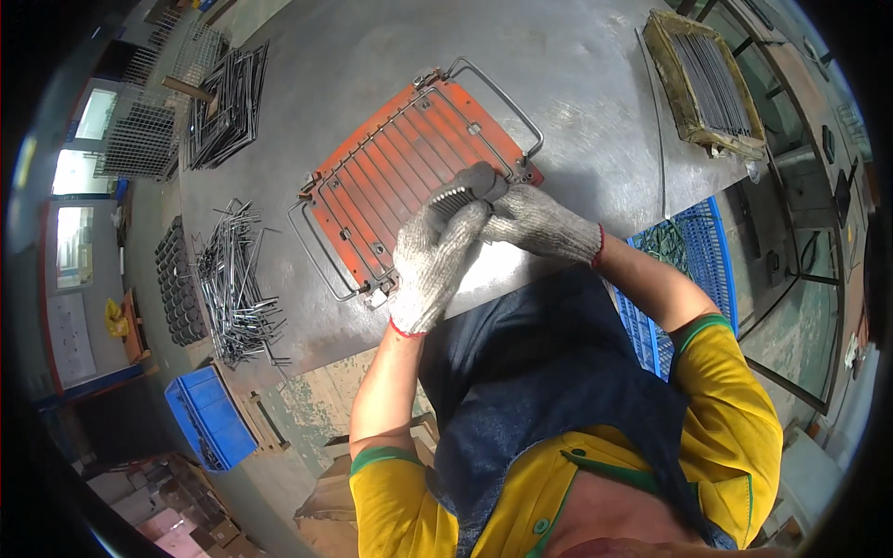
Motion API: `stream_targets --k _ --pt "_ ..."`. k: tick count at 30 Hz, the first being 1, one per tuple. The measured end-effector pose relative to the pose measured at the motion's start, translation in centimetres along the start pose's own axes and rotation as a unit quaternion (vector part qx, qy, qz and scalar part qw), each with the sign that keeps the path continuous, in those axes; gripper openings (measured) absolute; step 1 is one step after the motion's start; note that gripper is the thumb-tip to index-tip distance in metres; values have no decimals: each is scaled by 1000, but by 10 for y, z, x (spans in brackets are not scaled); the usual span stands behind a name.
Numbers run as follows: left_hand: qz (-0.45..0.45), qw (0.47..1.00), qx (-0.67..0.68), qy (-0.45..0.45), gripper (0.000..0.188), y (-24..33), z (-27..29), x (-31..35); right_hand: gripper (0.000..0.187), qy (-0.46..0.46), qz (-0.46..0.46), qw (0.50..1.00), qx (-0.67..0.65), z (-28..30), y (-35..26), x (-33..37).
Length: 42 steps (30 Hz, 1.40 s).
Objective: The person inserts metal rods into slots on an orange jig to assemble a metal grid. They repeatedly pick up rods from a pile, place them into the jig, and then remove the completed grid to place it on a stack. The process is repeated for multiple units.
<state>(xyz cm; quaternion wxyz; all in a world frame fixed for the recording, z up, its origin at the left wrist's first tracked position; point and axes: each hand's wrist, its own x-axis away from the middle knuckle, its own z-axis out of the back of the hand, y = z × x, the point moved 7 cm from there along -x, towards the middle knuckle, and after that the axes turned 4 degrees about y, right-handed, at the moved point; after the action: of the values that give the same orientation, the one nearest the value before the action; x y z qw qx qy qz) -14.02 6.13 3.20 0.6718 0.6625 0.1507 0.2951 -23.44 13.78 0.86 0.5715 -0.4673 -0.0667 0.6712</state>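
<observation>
Both of my hands wear pale knitted gloves with dark grey fingers. They meet just over the near edge of an orange-red plate (419, 135). On that plate lies a wire rack (386, 172) of parallel rods, and a bent wire handle (510, 102) sticks out at its far right end. Another bent wire handle (321, 265) juts from the near left end. My left hand (435, 249) is closed with its fingers curled, and the fingers of my right hand (535, 221) press together against it. What they hold, if anything, is hidden by the gloves.
Loose bent wires (237, 288) are heaped at the table's left edge, below a stack of dark wire frames (228, 107). A box of straight rods (707, 84) stands far right. Blue crates (693, 242) sit below the table's right edge; a blue bin (209, 418) is at lower left.
</observation>
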Motion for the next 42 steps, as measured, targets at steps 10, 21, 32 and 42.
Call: stream_targets --k 10,21,32,42 --pt "100 990 -97 -1 24 -18 -6 1 41 -184 -252 931 -189 -44 44 41" --pt "214 912 350 -17 33 -37 14 -99 34 -53 -519 672 -526 -49 57 0" --pt "189 975 -103 47 37 -59 65 -136 37 -150 -366 858 -328 -49 73 -19" --pt "-372 794 -477 55 39 8 28 -115 45 -210 -37 968 134 -46 65 -28"
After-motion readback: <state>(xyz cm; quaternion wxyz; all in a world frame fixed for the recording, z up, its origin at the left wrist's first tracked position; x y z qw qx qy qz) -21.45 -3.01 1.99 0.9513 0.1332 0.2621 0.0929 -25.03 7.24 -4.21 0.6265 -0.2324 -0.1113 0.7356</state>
